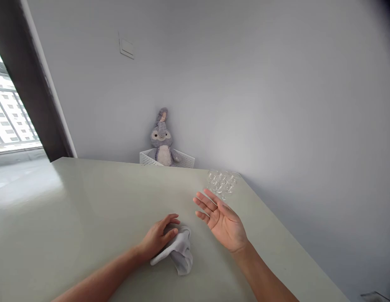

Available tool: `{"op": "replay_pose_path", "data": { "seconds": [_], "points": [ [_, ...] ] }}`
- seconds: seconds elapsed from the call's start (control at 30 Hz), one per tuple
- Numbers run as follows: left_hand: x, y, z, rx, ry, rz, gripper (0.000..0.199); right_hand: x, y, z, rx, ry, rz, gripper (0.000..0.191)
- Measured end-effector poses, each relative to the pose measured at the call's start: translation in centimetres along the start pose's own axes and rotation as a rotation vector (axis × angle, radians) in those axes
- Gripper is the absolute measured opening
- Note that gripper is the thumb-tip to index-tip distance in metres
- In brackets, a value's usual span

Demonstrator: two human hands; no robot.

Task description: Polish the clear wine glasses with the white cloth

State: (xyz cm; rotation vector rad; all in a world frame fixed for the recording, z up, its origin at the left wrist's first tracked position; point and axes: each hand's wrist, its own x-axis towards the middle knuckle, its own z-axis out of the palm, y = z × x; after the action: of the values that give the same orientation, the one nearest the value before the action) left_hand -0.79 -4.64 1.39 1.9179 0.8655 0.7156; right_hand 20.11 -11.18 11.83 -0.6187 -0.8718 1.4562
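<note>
A crumpled light grey cloth (182, 251) lies on the pale table (119, 197). My left hand (160, 235) rests at its upper left side, with the thumb over the cloth and the fingers curled around its edge. To the right of the cloth, my right hand (224, 222) is raised with the palm turned up and the fingers spread; nothing is in it. Just beyond my right fingertips, several clear glasses (222, 181) stand grouped near the table's far right corner.
Behind the table's far edge, a grey plush rabbit (163, 142) sits in a white perforated basket (187, 160). Walls rise along the far and right sides, with a light switch (127, 48) at the upper left. A dark-framed window opening (15, 109) is at the left.
</note>
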Motion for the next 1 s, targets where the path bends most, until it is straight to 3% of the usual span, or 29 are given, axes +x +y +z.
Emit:
{"op": "replay_pose_path", "data": {
  "seconds": [0.13,0.23,0.33,0.47,0.53,0.6,0.67,0.77,1.0],
  "points": [
    [-0.1,0.0,0.0,0.013,-0.003,0.005,0.04,0.3,0.9,-0.5,-0.049,0.072,0.013,0.038],
    [0.0,-0.1,0.1,-0.006,-0.015,0.012,0.04,0.4,2.3,-0.6,-0.242,0.056,0.066,0.04],
    [0.3,-0.4,0.1,-0.145,0.014,-0.015,0.04,-0.2,4.7,-0.3,-0.673,-0.065,0.007,0.038],
    [1.0,-0.8,-0.1,-0.439,0.193,-0.143,0.039,-1.3,8.7,0.0,-1.407,-0.325,-0.196,0.043],
    [1.2,-1.0,-0.3,-0.553,0.269,-0.178,0.038,-1.5,10.3,-0.4,-1.592,-0.371,-0.239,0.046],
    [1.4,-1.1,-0.4,-0.64,0.31,-0.196,0.038,-1.2,10.9,-1.0,-1.546,-0.322,-0.223,0.031],
    [1.5,-1.3,-0.5,-0.705,0.327,-0.224,0.039,-0.6,10.4,-1.7,-1.326,-0.189,-0.117,0.023],
    [1.6,-1.4,-0.7,-0.782,0.319,-0.25,0.039,0.1,8.1,-2.6,-0.968,0.023,0.059,0.04],
    [1.4,-1.7,-1.0,-0.836,0.31,-0.244,0.035,0.0,2.9,-1.3,-0.608,0.26,0.131,0.039]
  ]
}}
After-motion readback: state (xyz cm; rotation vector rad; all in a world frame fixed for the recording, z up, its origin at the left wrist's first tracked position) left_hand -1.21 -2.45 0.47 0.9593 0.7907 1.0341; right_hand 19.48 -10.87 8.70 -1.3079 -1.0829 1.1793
